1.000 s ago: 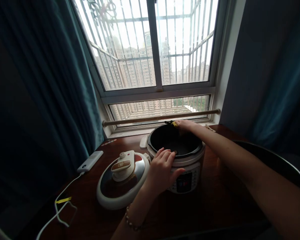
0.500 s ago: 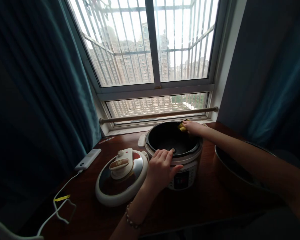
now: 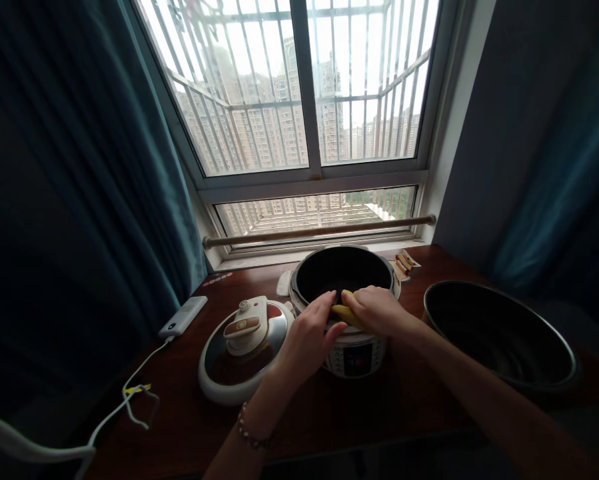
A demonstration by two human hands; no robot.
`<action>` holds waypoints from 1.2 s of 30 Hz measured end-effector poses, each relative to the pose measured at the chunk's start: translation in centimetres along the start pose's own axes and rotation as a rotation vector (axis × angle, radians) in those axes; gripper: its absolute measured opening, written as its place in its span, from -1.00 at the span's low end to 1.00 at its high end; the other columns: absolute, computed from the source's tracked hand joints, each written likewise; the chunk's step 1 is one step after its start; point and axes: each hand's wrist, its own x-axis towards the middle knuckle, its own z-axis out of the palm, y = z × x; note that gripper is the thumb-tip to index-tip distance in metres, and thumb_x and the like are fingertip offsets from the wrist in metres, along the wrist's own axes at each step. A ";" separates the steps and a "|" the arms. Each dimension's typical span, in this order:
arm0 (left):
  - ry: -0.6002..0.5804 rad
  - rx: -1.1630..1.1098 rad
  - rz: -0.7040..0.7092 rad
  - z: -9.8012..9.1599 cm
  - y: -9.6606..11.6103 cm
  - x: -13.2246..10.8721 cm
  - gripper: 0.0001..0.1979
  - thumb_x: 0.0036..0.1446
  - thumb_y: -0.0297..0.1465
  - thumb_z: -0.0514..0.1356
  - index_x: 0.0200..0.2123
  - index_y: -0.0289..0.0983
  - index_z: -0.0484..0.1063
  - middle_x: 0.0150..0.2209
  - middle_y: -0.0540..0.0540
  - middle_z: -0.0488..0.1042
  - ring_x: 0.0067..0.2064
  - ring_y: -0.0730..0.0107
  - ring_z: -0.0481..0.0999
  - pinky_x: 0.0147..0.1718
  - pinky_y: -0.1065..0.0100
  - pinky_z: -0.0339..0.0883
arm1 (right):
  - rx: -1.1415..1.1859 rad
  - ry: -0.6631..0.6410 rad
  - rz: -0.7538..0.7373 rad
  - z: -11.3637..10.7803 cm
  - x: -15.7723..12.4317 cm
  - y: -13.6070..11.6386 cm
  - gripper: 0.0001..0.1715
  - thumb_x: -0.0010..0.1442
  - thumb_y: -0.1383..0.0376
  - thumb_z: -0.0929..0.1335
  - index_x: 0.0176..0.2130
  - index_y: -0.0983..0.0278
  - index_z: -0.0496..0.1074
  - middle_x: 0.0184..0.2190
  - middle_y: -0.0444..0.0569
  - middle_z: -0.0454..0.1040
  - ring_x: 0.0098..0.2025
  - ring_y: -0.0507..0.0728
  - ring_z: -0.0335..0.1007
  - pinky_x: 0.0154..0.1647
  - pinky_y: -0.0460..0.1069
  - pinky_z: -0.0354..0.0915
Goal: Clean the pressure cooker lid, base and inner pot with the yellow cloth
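Observation:
An electric pressure cooker (image 3: 358,358) stands on the table with its dark cavity uncovered. My left hand (image 3: 306,333) grips the cooker's front rim at the left, fingers over the edge and thumb outside. Beside it, my right hand (image 3: 379,310) is closed on a yellow cloth (image 3: 348,315), which is pressed over the front rim; part of the cloth is hidden by the fingers. To the left lies the cooker's lid (image 3: 229,363), handle upward. A dark inner pot (image 3: 499,327) sits right of the cooker, partly behind my right forearm.
A white power bank (image 3: 182,316) with a white cable (image 3: 110,412) lies on the brown table (image 3: 404,413) at the left. A brown-marked side handle (image 3: 405,265) juts out at the cooker's back right. A barred window and blue curtains (image 3: 144,133) surround the table.
My right hand has brought the yellow cloth from the cooker's back right rim to its front rim, near my left hand. The left hand still holds the front edge.

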 end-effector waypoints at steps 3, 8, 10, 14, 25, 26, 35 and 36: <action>0.096 -0.046 -0.043 -2.1 0.3 1.4 -0.49 0.25 -0.22 -0.09 0.17 -0.39 0.10 0.16 -0.29 0.22 0.20 0.21 0.18 0.13 0.14 0.14 | 0.334 0.034 -0.155 1.2 1.8 -2.5 -0.45 0.29 0.18 0.05 -0.37 0.33 0.47 -0.37 0.06 0.52 -0.34 0.13 0.43 -0.32 -0.04 0.28; 0.046 -0.047 -0.065 -2.3 1.2 3.8 -0.53 0.27 -0.22 -0.17 0.12 -0.32 0.20 0.12 -0.20 0.30 0.17 0.25 0.23 0.14 0.15 0.09 | 0.639 0.160 -0.334 2.4 4.0 -3.8 -0.70 0.19 0.33 0.18 -0.30 0.30 0.47 -0.37 -0.06 0.50 -0.29 0.07 0.40 -0.23 -0.10 0.32; -0.011 0.003 -0.090 -1.1 1.2 3.7 -0.51 0.26 -0.18 -0.15 0.15 -0.31 0.16 0.10 -0.20 0.33 0.11 0.22 0.29 0.08 0.15 0.15 | 0.648 0.220 -0.279 2.6 3.0 -2.6 -0.69 0.20 0.35 0.17 -0.31 0.34 0.46 -0.35 -0.01 0.49 -0.28 0.10 0.40 -0.20 -0.06 0.32; -0.133 0.206 -0.039 0.5 0.3 2.2 -0.55 0.20 -0.11 -0.06 -0.07 -0.31 0.35 -0.17 -0.18 0.46 -0.12 0.14 0.38 -0.11 0.11 0.21 | 0.557 0.591 -0.048 3.7 -1.1 1.1 -0.69 0.26 0.32 0.15 -0.26 0.34 0.44 -0.20 0.06 0.48 -0.12 0.16 0.37 0.10 0.14 0.14; -0.449 0.176 0.191 -2.2 -10.0 6.3 -0.57 0.29 -0.25 -0.16 -0.47 -0.26 0.38 -0.43 -0.02 0.42 -0.33 0.43 0.35 -0.18 0.34 0.14 | 0.400 0.789 -0.202 7.2 -2.6 3.8 -0.86 0.23 0.43 0.20 -0.29 0.27 0.31 -0.30 -0.01 0.38 -0.09 0.13 0.28 0.16 0.21 0.03; -0.467 0.165 0.195 -2.2 -11.0 7.1 -0.57 0.28 -0.24 -0.15 -0.45 -0.26 0.40 -0.41 -0.03 0.43 -0.30 0.42 0.37 -0.17 0.35 0.14 | 0.396 0.801 -0.201 7.2 -2.6 3.7 -0.86 0.22 0.43 0.20 -0.29 0.27 0.31 -0.30 -0.02 0.38 -0.10 0.14 0.28 0.15 0.21 0.04; -0.579 0.151 0.253 1.8 -15.5 15.3 -0.77 0.15 -0.36 0.07 -0.40 -0.34 0.48 -0.25 -0.14 0.47 -0.21 0.36 0.41 -0.13 0.40 0.20 | 0.369 0.828 -0.171 7.5 -2.6 3.6 -0.86 0.22 0.41 0.19 -0.32 0.27 0.29 -0.31 -0.01 0.38 -0.13 0.13 0.28 0.11 0.18 0.10; -0.581 0.151 0.266 2.6 -15.4 16.2 -0.80 0.13 -0.38 0.09 -0.39 -0.35 0.48 -0.24 -0.15 0.47 -0.18 0.34 0.40 -0.10 0.39 0.19 | 0.363 0.824 -0.170 7.5 -2.6 3.7 -0.86 0.22 0.41 0.18 -0.33 0.27 0.30 -0.31 -0.01 0.38 -0.13 0.12 0.28 0.12 0.18 0.09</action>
